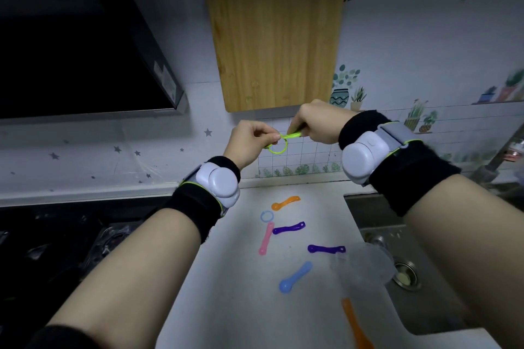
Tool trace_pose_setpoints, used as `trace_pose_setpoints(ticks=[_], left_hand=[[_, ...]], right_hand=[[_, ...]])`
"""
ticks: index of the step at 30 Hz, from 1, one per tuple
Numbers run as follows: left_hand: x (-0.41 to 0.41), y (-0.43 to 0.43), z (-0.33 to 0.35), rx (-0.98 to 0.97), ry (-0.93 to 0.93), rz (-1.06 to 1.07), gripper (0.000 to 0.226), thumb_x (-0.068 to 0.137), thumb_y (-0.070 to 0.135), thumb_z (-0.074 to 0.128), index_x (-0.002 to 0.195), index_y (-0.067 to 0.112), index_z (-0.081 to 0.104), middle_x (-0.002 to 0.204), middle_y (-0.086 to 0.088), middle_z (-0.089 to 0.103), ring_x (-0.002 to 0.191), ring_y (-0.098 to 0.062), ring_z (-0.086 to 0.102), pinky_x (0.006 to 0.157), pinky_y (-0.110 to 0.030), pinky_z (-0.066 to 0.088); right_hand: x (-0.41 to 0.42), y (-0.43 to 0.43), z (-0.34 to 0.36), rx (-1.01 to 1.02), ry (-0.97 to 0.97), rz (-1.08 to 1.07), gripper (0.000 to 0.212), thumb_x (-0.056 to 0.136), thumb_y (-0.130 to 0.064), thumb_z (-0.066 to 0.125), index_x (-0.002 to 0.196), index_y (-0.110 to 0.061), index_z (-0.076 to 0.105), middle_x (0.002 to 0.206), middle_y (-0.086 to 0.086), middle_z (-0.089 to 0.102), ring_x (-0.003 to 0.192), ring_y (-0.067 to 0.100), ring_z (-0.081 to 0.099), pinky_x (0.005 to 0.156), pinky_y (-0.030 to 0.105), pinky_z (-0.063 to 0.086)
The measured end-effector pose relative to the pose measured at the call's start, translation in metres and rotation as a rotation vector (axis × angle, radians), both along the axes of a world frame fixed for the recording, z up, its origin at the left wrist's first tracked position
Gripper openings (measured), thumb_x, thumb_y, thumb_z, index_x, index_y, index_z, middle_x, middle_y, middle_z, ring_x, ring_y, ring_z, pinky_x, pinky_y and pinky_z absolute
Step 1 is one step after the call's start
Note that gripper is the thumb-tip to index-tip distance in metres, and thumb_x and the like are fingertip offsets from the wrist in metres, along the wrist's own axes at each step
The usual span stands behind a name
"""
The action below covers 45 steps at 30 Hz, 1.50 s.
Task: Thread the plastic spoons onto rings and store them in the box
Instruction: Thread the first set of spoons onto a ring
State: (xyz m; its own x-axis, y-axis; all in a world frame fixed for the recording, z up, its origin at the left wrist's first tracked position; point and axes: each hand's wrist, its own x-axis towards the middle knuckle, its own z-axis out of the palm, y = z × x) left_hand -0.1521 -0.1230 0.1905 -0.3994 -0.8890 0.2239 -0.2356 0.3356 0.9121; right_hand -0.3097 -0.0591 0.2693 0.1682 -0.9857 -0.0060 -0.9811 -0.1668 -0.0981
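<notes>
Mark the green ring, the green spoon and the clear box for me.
green ring (275,152), head view, on the lower arc of the loop.
green spoon (293,136), head view, on the bare stretch of handle.
clear box (368,263), head view, on its translucent body.

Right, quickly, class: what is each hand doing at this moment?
Left hand: pinches the green ring.
Right hand: grips the green spoon, its end at the ring.
</notes>
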Motion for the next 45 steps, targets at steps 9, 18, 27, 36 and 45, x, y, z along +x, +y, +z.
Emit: trace_pose_setpoints(ticks=[9, 18, 27, 36, 45], left_hand=[[-0.005, 0.001, 0.014, -0.114, -0.025, 0.026, 0.011, 0.084, 0.01, 0.067, 0.074, 0.015, 0.07, 0.066, 0.008, 0.064, 0.058, 0.003, 0.054, 0.064, -0.013, 0.044], [-0.008, 0.003, 0.026, 0.443, 0.711, 0.02, 0.018, 0.098, 0.013, 0.048, 0.087, 0.006, 0.061, 0.062, 0.002, 0.062, 0.05, -0.009, 0.053, 0.051, -0.018, 0.046], [-0.021, 0.012, 0.037, 0.483, 0.881, 0.037, 0.016, 0.098, 0.017, 0.046, 0.1, 0.006, 0.057, 0.077, -0.002, 0.056, 0.064, -0.011, 0.055, 0.063, -0.024, 0.051], [-0.034, 0.019, 0.033, 0.391, 0.802, 0.093, 0.02, 0.101, 0.016, 0.038, 0.088, 0.007, 0.05, 0.089, -0.009, 0.062, 0.079, -0.018, 0.06, 0.088, -0.04, 0.05], [-0.044, 0.023, 0.006, 0.28, 0.587, 0.101, 0.021, 0.102, 0.017, 0.038, 0.086, 0.009, 0.049, 0.086, -0.005, 0.06, 0.075, -0.016, 0.057, 0.075, -0.03, 0.049]], right_hand=[[0.004, -0.01, -0.006, 0.022, 0.074, -0.038, 0.04, 0.086, 0.005, 0.046, 0.115, -0.015, 0.066, 0.109, 0.011, 0.063, 0.092, 0.029, 0.06, 0.074, 0.031, 0.046], [0.011, -0.01, -0.028, -0.104, -0.918, -0.09, 0.03, 0.083, 0.004, 0.065, 0.112, -0.001, 0.065, 0.105, 0.012, 0.068, 0.079, -0.003, 0.061, 0.066, 0.003, 0.047], [0.028, -0.012, -0.042, -0.203, -1.234, -0.094, 0.028, 0.082, 0.012, 0.061, 0.108, 0.003, 0.062, 0.086, 0.005, 0.063, 0.077, 0.003, 0.06, 0.07, 0.007, 0.051], [0.025, -0.013, -0.052, -0.26, -1.263, -0.214, 0.024, 0.076, 0.008, 0.069, 0.084, -0.01, 0.056, 0.077, 0.005, 0.06, 0.07, 0.012, 0.06, 0.071, 0.021, 0.055], [0.017, -0.002, -0.074, -0.203, -1.248, -0.29, 0.016, 0.082, 0.002, 0.065, 0.075, -0.011, 0.062, 0.07, 0.006, 0.059, 0.065, 0.015, 0.058, 0.072, 0.025, 0.056]])
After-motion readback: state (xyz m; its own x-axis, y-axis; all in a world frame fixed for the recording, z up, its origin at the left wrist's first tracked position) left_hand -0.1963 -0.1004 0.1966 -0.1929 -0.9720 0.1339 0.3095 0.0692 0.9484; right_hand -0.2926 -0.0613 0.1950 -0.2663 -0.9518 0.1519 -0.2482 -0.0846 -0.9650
